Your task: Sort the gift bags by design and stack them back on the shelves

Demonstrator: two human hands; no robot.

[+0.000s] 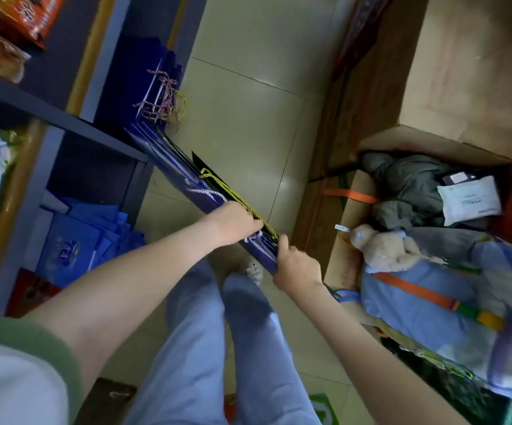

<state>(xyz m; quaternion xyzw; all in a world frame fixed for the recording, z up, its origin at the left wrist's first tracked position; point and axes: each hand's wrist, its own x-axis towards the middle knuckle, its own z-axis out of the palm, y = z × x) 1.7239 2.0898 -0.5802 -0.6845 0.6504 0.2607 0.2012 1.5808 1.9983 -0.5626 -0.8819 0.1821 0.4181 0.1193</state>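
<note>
Gift bags [169, 157], one bundle, gripped by two hands [236, 222] [297, 265].

A big cardboard box [463, 72] stood at the edge of the tiled floor [248, 118]. Near it lay a grey jacket [408, 185] with a white packet [469, 199] on it, and a plush toy [383, 245] rested against a blue backpack [426, 305].

Both arms reach forward, left hand [235, 221] and right hand [297, 265] gripping with curled fingers
</note>
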